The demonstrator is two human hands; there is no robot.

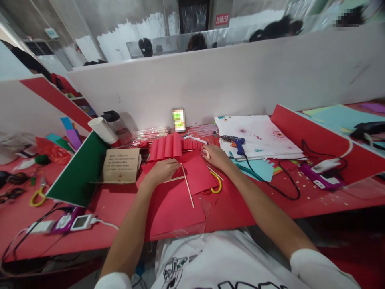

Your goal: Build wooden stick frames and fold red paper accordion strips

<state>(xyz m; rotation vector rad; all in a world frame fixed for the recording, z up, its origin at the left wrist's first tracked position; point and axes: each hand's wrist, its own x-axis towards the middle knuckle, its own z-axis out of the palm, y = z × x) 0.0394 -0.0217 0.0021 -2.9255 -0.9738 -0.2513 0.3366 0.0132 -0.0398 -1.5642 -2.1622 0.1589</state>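
paper [198, 174], red, lies on the desk [111, 200] in the head view, sticks [188, 187] on top. left hand [164, 170], fingers bent, is at its left side; right hand [216, 155], fingers curled, at its far right corner; whether either grips anything cannot be told. rolls [165, 147] lie just beyond the left hand.

Brown printed box [122, 165] seen at left, set beside green panel [73, 172]. Clear dark-lidded bottle [120, 129] placed behind. Purple power strip [321, 176] noted far right. Red sign [221, 19] mounted on back wall [132, 30].
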